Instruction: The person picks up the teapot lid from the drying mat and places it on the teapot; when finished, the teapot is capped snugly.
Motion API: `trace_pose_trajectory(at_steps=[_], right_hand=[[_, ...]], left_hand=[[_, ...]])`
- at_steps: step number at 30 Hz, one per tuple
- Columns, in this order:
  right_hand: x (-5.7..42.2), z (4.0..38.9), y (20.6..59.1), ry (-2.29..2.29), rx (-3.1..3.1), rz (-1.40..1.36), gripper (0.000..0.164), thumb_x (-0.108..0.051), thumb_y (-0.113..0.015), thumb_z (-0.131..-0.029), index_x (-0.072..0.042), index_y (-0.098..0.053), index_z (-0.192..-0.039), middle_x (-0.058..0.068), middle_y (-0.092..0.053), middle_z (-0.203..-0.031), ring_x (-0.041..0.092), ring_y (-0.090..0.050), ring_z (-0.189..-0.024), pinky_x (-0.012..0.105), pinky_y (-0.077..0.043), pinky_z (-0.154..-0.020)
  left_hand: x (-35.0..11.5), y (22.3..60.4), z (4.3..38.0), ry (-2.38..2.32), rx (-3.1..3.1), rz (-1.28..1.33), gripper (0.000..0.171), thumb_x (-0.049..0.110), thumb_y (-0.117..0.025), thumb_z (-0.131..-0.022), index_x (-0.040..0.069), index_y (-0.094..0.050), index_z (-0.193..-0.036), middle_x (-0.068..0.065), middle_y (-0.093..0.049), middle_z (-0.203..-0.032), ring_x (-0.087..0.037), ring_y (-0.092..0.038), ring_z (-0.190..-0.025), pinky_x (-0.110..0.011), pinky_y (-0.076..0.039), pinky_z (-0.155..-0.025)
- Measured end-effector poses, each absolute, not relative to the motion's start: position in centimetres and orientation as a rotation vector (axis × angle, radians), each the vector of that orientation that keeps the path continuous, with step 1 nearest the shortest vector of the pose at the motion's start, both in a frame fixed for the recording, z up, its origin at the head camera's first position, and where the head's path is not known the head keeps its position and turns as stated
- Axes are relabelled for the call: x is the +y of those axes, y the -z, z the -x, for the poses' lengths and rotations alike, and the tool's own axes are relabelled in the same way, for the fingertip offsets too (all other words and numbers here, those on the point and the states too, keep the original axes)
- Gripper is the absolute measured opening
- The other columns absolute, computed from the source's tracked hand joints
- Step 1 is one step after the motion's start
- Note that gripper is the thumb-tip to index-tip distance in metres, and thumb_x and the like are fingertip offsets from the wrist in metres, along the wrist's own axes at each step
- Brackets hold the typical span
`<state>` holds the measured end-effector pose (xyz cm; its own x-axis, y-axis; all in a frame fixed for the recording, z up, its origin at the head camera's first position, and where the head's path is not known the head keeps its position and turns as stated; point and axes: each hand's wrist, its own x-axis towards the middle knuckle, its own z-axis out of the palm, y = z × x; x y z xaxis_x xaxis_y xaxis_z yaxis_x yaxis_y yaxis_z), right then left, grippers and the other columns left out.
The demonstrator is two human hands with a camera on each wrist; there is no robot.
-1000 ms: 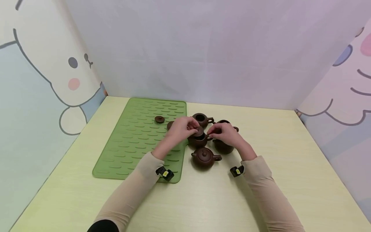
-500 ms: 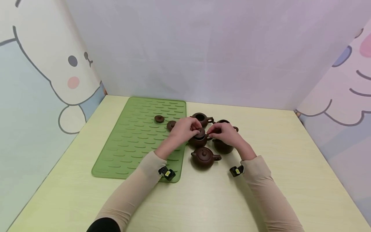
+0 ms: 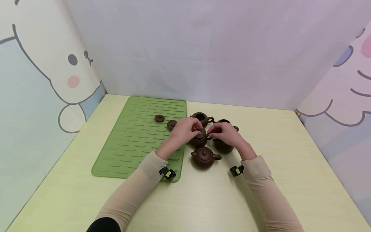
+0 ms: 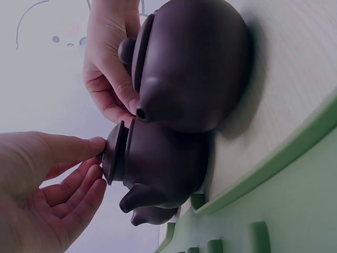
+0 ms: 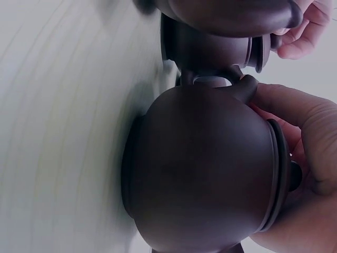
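Observation:
My left hand pinches the knob of a dark brown teapot lid between thumb and fingertips. The lid sits at the mouth of the middle teapot, with a narrow band of its lower collar showing above the rim in the left wrist view. From the other side my right hand pinches that teapot's handle, partly hidden by the fingers. Directly in front stands a lidded teapot. Another lidded teapot stands under my right hand and fills much of the right wrist view.
Two loose lids, one farther left and one beside my left hand, lie on the green ridged mat. Behind the hands stand an uncovered teapot and a partly hidden teapot. A pale wall closes the table's back.
My left hand has moved slightly right, and the tilted lid has come down level onto the middle teapot's mouth. The right hand stays at the handle.

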<state>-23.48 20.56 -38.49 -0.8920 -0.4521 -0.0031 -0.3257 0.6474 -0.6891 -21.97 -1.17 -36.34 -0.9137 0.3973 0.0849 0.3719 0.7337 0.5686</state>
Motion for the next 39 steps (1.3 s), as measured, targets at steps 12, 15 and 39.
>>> trace_pose_trajectory(at_steps=[12, 15, 39], right_hand=[[20.5, 23.5, 38.4, 1.056, 2.712, 0.642, 0.009, -0.010, -0.070, -0.092, -0.010, -0.075, -0.100, 0.007, -0.074, -0.100, 0.015, -0.065, -0.088, 0.031, -0.053, -0.080], [20.5, 23.4, 38.4, 1.057, 2.714, 0.647, 0.009, -0.010, -0.070, -0.092, -0.010, -0.075, -0.100, 0.007, -0.074, -0.100, 0.015, -0.065, -0.088, 0.031, -0.053, -0.080], [21.8, 23.3, 37.8, 1.123, 2.759, 0.585, 0.018, -0.013, -0.072, -0.091, -0.005, -0.074, -0.107, 0.007, -0.076, -0.102, 0.017, -0.067, -0.095, 0.036, -0.052, -0.091]], left_hand=[[-1.2, 36.4, 21.7, -0.940, 2.886, -0.647, 0.011, 0.015, -0.074, -0.091, 0.016, -0.071, -0.102, 0.001, -0.070, -0.096, -0.012, -0.065, -0.088, -0.025, -0.055, -0.078], [-1.2, 36.5, 21.7, -0.930, 2.887, -0.648, 0.011, 0.016, -0.074, -0.091, 0.016, -0.071, -0.101, 0.001, -0.070, -0.096, -0.012, -0.066, -0.087, -0.025, -0.055, -0.078], [-3.5, 36.4, 22.5, -1.020, 2.885, -0.558, 0.017, 0.021, -0.070, -0.094, 0.013, -0.071, -0.109, -0.002, -0.073, -0.104, -0.016, -0.069, -0.095, -0.030, -0.058, -0.080]])
